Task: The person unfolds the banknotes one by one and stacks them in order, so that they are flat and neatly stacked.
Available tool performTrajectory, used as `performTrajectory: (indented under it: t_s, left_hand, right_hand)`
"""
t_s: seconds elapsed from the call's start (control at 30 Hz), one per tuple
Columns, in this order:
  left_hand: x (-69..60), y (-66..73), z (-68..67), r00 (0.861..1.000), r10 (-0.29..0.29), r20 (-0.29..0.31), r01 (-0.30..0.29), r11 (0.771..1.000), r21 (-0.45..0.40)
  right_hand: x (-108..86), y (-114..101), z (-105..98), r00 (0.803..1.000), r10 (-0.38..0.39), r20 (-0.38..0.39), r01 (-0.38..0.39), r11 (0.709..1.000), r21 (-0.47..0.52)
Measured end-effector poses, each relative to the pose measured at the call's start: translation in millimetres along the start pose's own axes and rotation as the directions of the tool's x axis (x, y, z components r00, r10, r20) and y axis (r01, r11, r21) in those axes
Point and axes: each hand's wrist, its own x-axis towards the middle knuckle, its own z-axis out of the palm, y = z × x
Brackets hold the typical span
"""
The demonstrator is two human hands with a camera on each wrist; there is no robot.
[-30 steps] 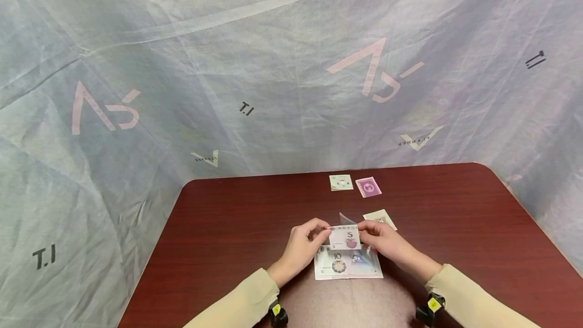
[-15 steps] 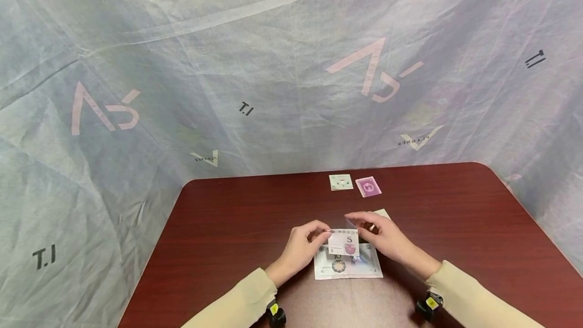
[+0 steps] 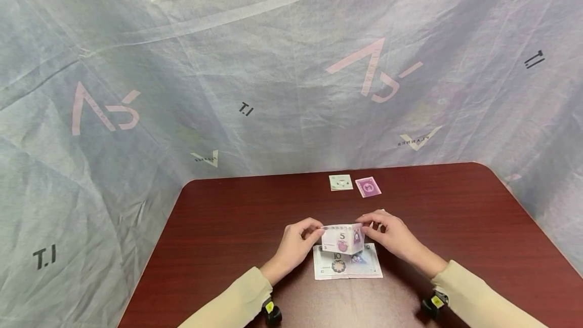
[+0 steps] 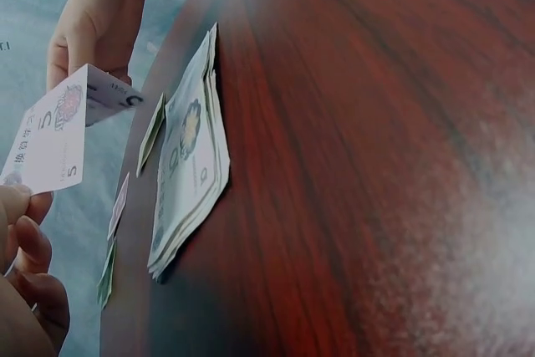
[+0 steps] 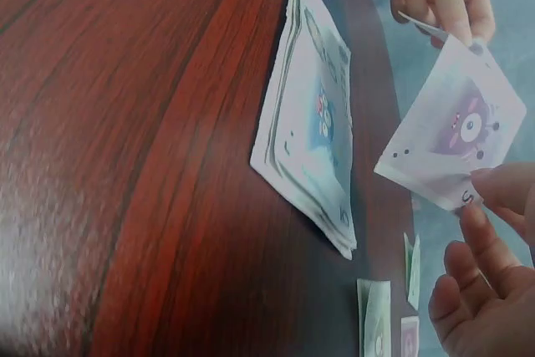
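Note:
A play banknote marked 5 (image 3: pixel 337 239), with a crease down it, is held up between both hands. My left hand (image 3: pixel 293 244) pinches its upper left corner between thumb and fingers. At the other end, the thumb and fingers of my right hand (image 3: pixel 389 234) pinch the upper right corner. The right wrist view shows a purple cartoon figure on the note's right half (image 5: pixel 468 123). Below the raised note lies a stack of play banknotes marked 10 (image 3: pixel 348 270), its top edge partly covered in the head view.
At the back of the table (image 3: pixel 246 227) lie a folded green note (image 3: pixel 340 182) and a folded purple note (image 3: pixel 368 187). Another folded pale note (image 5: pixel 376 315) lies behind my right hand, mostly hidden in the head view. Grey fabric (image 3: pixel 273 65) hangs behind the table.
The 5 note was folded in half and has been unfolded, so its right half now shows. My left hand has shifted slightly left; the right hand has taken hold of the far corner.

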Motion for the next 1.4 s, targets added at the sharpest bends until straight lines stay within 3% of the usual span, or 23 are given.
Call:
performTrajectory:
  t_s: [0.4, 0.63, 0.8, 1.0, 1.1, 1.3, 1.4]
  left_hand:
    - [-1.8, -6.1, -1.7, 0.998, -0.022, -0.059, 0.025, 0.998, 0.052]
    - [-3.2, -6.2, -1.5, 0.996, -0.063, -0.061, 0.068, 0.994, 0.084]
    - [-4.3, -6.5, -0.4, 0.994, -0.097, -0.045, 0.100, 0.992, 0.076]
    - [-9.1, -7.6, -0.8, 0.988, -0.152, 0.021, 0.152, 0.988, 0.012]
    - [-13.0, -6.6, -1.7, 0.990, -0.132, 0.041, 0.130, 0.991, 0.036]
    - [-21.1, -5.2, -1.4, 0.998, -0.040, 0.051, 0.032, 0.989, 0.141]
    - [-25.2, -6.7, 0.4, 0.998, -0.025, 0.051, 0.016, 0.986, 0.164]
  right_hand:
    - [-3.6, 1.0, -8.4, 0.996, 0.070, -0.063, -0.069, 0.997, 0.015]
    - [-6.7, 0.6, -8.5, 0.991, 0.126, -0.034, -0.127, 0.992, -0.017]
    - [-11.5, -0.8, -5.3, 0.997, 0.054, -0.048, -0.055, 0.998, -0.022]
    - [-14.7, -4.2, -3.1, 0.998, -0.039, -0.055, 0.036, 0.998, -0.052]
    - [-16.1, -5.4, -3.6, 0.998, -0.039, -0.042, 0.035, 0.997, -0.075]
    - [-21.4, -6.6, -5.1, 1.000, 0.011, -0.028, -0.014, 0.995, -0.095]
    - [-25.7, -6.6, -3.3, 0.999, 0.028, -0.025, -0.030, 0.995, -0.093]
